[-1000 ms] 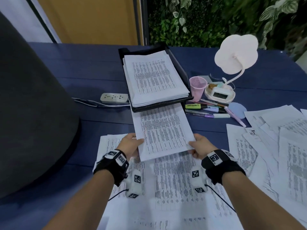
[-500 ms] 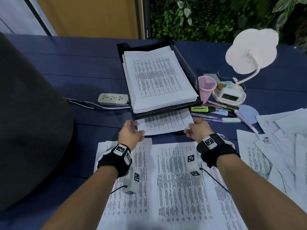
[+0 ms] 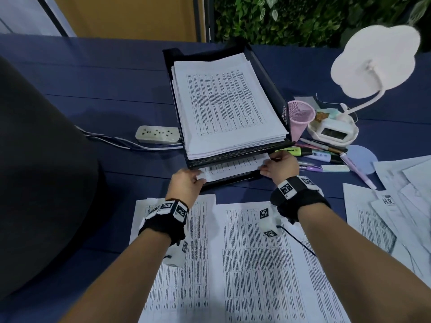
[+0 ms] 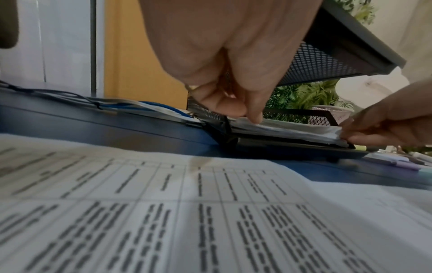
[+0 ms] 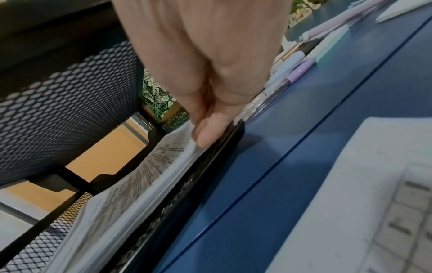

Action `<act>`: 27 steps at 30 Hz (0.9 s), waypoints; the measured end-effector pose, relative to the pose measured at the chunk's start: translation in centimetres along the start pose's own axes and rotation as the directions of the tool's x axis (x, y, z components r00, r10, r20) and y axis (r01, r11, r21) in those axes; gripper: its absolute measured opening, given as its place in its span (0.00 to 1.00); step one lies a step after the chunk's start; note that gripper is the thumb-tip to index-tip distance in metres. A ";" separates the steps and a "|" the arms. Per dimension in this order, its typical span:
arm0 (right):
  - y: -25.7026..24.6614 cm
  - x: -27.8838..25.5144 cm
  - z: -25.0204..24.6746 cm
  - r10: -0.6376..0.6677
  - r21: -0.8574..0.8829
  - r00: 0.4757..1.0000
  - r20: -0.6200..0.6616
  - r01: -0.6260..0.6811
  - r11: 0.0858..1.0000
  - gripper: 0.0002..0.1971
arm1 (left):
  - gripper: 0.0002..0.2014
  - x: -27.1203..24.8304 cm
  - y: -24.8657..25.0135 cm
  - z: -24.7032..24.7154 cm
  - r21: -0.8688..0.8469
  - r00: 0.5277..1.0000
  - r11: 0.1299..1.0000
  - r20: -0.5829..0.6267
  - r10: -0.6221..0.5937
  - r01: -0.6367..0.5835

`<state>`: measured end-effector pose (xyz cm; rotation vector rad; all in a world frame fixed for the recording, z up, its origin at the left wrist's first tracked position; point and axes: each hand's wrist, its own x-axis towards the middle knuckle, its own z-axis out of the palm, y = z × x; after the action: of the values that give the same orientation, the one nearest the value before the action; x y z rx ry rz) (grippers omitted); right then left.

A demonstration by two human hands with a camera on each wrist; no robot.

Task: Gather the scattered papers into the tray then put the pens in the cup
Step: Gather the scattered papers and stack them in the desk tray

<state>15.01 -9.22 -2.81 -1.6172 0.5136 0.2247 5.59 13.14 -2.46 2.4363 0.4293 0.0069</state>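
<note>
A black mesh two-tier tray (image 3: 233,156) stands mid-table, its upper tier stacked with printed papers (image 3: 224,106). A thin batch of sheets (image 3: 233,167) lies in the lower tier, only its near edge showing. My left hand (image 3: 186,183) pinches the batch's near left corner (image 4: 257,122), and my right hand (image 3: 279,166) pinches the near right corner (image 5: 187,147). More scattered papers (image 3: 245,264) lie under my forearms, and others (image 3: 396,194) at the right. A pink mesh cup (image 3: 299,117) stands right of the tray, with several pens and highlighters (image 3: 326,155) lying beside it.
A white power strip (image 3: 157,134) with cables lies left of the tray. A white lamp (image 3: 373,61) with a clock base (image 3: 331,134) stands behind the pens, beside a lilac disc (image 3: 362,157). A large dark rounded object (image 3: 35,183) fills the left side.
Both hands have moved forward with the batch of sheets, sliding it from the table in front of the tray into the lower tier. Only its near edge still sticks out.
</note>
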 end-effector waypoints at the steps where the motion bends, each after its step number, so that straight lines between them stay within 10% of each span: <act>1: 0.1 0.3 0.0 -0.009 -0.020 1.000 -0.023 0.008 1.000 0.15 | 0.14 -0.1 0.0 -0.1 0.043 1.000 0.999 0.011 -0.001 0.001; 19: 4.4 -7.2 -5.7 -0.084 -0.529 0.990 -0.111 0.013 0.849 0.11 | 0.10 -5.8 -4.1 -0.8 0.127 0.996 0.989 0.050 -0.076 0.069; 27: 7.3 -10.7 -9.2 -0.038 -0.752 0.991 -0.126 -0.071 0.655 0.17 | 0.30 -9.8 -6.6 -2.2 0.285 0.900 0.855 -0.085 -0.428 0.434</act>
<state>0.88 -16.45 -3.51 -2.4734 0.5724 0.3831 -5.93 16.31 -3.70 2.5746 1.0471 -0.2455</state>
